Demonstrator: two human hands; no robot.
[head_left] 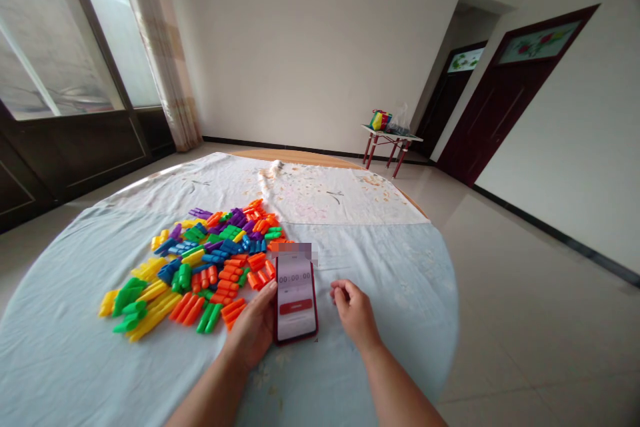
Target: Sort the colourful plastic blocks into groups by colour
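Observation:
My left hand grips the left side of a phone with a dark red edge. Its screen shows a row of zeros like a timer and a red bar below them. To the right of the phone, my right hand is held just apart from it, fingers curled together with nothing visible in them. A spread-out heap of plastic building pieces in orange, green, yellow, blue and purple lies left of and beyond the phone.
A light blue cloth covers the near part of the round table, with a white flowered cloth beyond. Against the far wall, a small table bears a colourful bag and a clear plastic bag.

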